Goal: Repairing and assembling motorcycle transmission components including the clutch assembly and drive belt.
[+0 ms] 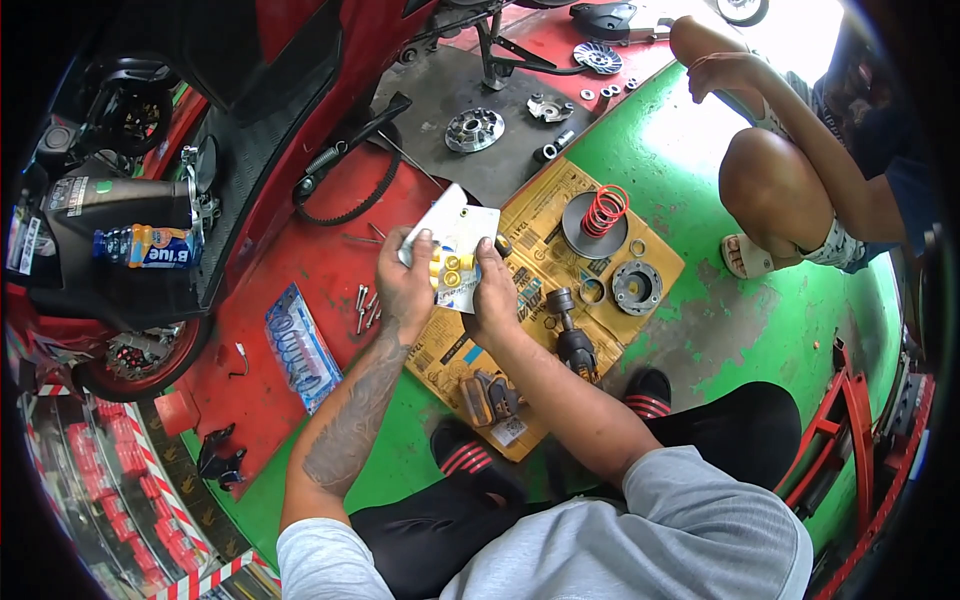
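Note:
Above the cardboard, my left hand (408, 285) and my right hand (494, 292) grip a white card pack (480, 222) from both sides, thumbs on top. Several small yellow rollers (452, 270) show between the thumbs. A flat white piece sticks up at the pack's left, by my left fingers; I cannot tell whether it is part of the same pack. Beneath and beyond my hands lies a flattened cardboard sheet (545, 225). A red coil spring (606, 211) stands on a grey disc (575, 235) there, with a round metal housing (637, 287) beside it.
A cordless impact wrench (576, 350) and a battery (486, 400) lie near my feet. At left stands a red scooter (300, 100) with a drive belt (350, 215) below it. A packaged spring (303, 345) and sockets lie on the red floor. Another person (770, 190) crouches at right.

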`<move>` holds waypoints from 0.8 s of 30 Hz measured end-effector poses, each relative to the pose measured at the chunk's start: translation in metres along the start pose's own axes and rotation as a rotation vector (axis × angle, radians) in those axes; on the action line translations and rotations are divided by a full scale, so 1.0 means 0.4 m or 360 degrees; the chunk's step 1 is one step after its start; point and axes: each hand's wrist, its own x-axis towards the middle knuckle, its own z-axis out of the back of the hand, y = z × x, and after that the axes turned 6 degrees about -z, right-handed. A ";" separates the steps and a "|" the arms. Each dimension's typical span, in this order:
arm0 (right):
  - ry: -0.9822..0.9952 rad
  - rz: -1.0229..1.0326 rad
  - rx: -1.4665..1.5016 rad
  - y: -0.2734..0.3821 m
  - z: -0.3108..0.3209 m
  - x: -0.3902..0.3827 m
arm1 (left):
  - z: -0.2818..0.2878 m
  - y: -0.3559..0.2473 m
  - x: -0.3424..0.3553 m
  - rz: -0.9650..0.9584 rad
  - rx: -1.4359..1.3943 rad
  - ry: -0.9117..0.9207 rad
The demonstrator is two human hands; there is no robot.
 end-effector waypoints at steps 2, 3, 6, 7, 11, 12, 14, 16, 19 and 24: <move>-0.0025 0.0012 -0.0028 -0.007 0.008 0.007 | 0.014 -0.017 0.011 -0.0822 0.1045 0.0205; -0.0032 0.0086 -0.0091 -0.010 0.012 0.009 | 0.023 -0.027 0.010 -0.0822 0.1047 0.0206; -0.0076 0.0179 -0.0194 -0.016 0.017 0.016 | 0.043 -0.055 0.006 -0.0279 0.1132 0.0608; -0.0141 0.0200 -0.0240 -0.017 0.017 0.016 | 0.046 -0.061 0.007 -0.0246 0.1149 0.0603; -0.0203 0.0173 -0.0062 -0.019 0.004 0.015 | 0.047 -0.071 0.013 0.0082 0.0831 0.0460; -0.0153 0.0177 -0.0088 -0.017 0.002 0.014 | 0.045 -0.069 0.013 0.0004 0.0900 0.0462; -0.0105 0.0180 -0.0105 -0.012 -0.001 0.011 | 0.041 -0.066 0.007 -0.0034 0.1084 0.0519; -0.0185 0.0229 -0.0126 -0.006 -0.001 0.010 | 0.038 -0.059 0.000 -0.0104 0.1065 0.0536; -0.0181 0.0192 -0.0157 0.003 0.004 0.010 | 0.039 -0.045 -0.005 -0.0149 0.1089 0.0547; -0.0194 0.0026 -0.0106 -0.004 0.007 0.015 | 0.043 -0.017 -0.006 -0.0798 0.1293 0.0385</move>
